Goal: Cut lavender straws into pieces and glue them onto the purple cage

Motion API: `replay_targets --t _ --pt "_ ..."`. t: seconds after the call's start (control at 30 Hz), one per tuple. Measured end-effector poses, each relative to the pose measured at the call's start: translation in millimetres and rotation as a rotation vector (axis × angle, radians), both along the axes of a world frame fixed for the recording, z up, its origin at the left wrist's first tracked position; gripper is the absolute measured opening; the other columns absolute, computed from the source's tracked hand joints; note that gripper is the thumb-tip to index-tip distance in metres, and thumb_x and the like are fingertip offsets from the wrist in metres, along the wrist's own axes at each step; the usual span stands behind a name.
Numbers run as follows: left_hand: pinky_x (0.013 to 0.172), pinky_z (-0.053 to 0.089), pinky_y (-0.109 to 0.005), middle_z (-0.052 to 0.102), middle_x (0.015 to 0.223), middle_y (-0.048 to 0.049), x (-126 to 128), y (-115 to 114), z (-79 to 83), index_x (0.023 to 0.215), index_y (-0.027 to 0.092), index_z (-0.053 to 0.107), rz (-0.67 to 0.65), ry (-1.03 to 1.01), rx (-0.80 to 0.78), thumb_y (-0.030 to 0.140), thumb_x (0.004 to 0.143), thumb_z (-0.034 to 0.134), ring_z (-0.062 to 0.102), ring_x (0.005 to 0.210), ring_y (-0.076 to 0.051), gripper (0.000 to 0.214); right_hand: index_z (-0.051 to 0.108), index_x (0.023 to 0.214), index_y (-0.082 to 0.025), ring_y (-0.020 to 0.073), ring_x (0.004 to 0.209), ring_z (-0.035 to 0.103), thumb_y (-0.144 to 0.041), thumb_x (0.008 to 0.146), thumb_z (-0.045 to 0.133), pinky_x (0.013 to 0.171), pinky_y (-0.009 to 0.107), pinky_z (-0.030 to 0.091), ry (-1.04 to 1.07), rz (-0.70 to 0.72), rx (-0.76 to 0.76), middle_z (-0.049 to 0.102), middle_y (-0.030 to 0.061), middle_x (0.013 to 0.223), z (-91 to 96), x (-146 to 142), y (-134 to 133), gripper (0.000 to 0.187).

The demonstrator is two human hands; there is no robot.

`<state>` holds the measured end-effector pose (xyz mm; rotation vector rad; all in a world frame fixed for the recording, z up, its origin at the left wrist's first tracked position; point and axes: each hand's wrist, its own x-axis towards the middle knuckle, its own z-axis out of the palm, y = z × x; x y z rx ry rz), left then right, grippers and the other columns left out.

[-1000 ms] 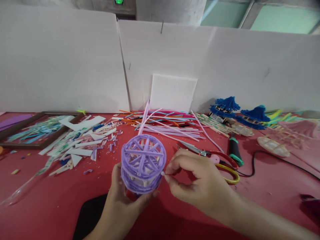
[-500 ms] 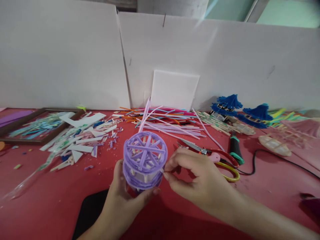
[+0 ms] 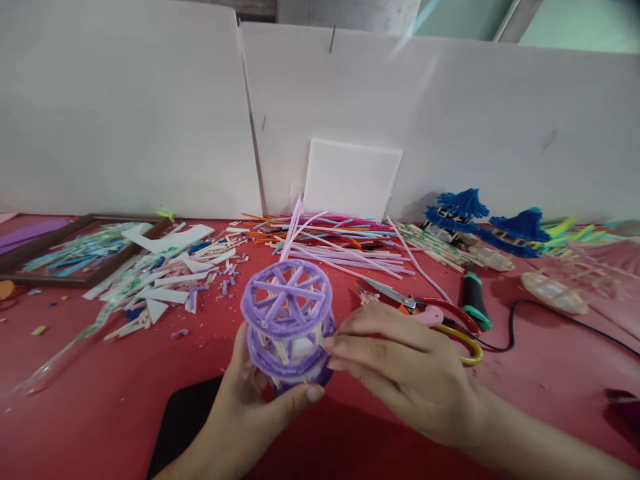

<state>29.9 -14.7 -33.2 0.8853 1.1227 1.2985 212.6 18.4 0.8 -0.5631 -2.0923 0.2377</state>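
A round purple pipe-cleaner model (image 3: pixel 287 327) stands in my left hand (image 3: pixel 260 400), whose thumb and fingers wrap round its lower part. Its top is a ring with crossing spokes like a wheel. Short pale sticks hold that ring above further purple rings. My right hand (image 3: pixel 400 367) is at the model's right side, thumb and fingertips pinched together against the edge of a ring. Whatever lies between those fingertips is hidden. Just beyond the right hand, scissors (image 3: pixel 460 343) with red and yellow handles lie on the red table.
Pipe cleaners (image 3: pixel 350 257) in several colours lie at the back before a white board. White scraps (image 3: pixel 170 280) and a brown frame (image 3: pixel 75 280) are on the left. A black phone-like slab (image 3: pixel 185 420) lies near my left wrist. Rightward are a green-black tool (image 3: pixel 474 300) with a cable and blue-roofed models (image 3: pixel 520 230).
The model has tipped and turned a little in my left hand, so more of its pale sticks show. My right fingers have closed in flatter against its side.
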Motion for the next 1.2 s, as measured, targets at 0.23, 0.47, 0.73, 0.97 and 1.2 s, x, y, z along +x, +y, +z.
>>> replay_targets --t 0.23,0.47,0.73,0.97,1.2 --pt "0.086 0.055 -0.032 0.069 0.111 -0.0053 0.9 -1.0 1.0 0.124 0.027 0.044 0.007 0.000 -0.006 0.025 0.053 0.086 0.066 0.102 -0.024 0.082 0.069 0.098 -0.013 0.0145 0.080 0.063 -0.008 0.088 0.055 0.073 0.026 0.056 -0.013 0.020 0.019 0.068 0.0067 0.085 2.4 -1.0 1.8 0.018" --pt "0.085 0.055 -0.032 0.070 0.105 -0.0056 2.5 -1.9 1.7 0.120 0.025 0.047 0.035 0.008 0.013 0.025 0.051 0.086 0.067 0.099 -0.025 0.079 0.068 0.093 -0.012 0.0153 0.078 0.064 -0.008 0.085 0.059 0.076 0.029 0.055 -0.034 0.015 0.099 0.067 0.0062 0.081 1.5 0.0 2.5 0.013" --pt "0.088 0.055 -0.035 0.070 0.106 -0.0053 1.0 -2.1 -1.3 0.116 0.025 0.048 0.121 0.112 0.005 0.027 0.046 0.087 0.066 0.100 -0.026 0.081 0.062 0.086 -0.012 0.0161 0.073 0.059 -0.004 0.076 0.058 0.066 0.030 0.052 0.047 -0.059 -0.086 0.063 0.0068 0.077 3.2 -7.7 -6.5 0.013" --pt "0.092 0.054 -0.035 0.066 0.114 -0.0049 0.6 -2.9 -3.5 0.120 0.026 0.045 0.143 0.186 0.029 0.028 0.046 0.087 0.063 0.107 -0.027 0.085 0.061 0.079 -0.014 0.0136 0.070 0.060 -0.006 0.075 0.058 0.065 0.026 0.051 0.067 -0.123 -0.139 0.063 0.0047 0.075 1.5 -12.5 -8.9 0.009" --pt "0.082 0.058 -0.036 0.067 0.111 -0.0066 0.4 -3.1 -1.4 0.118 0.026 0.048 0.135 0.200 0.058 0.032 0.047 0.087 0.064 0.106 -0.031 0.081 0.058 0.073 -0.018 0.0109 0.062 0.057 -0.006 0.072 0.057 0.058 0.022 0.049 0.105 -0.066 -0.302 0.060 0.0004 0.069 0.6 -12.7 -6.0 0.012"
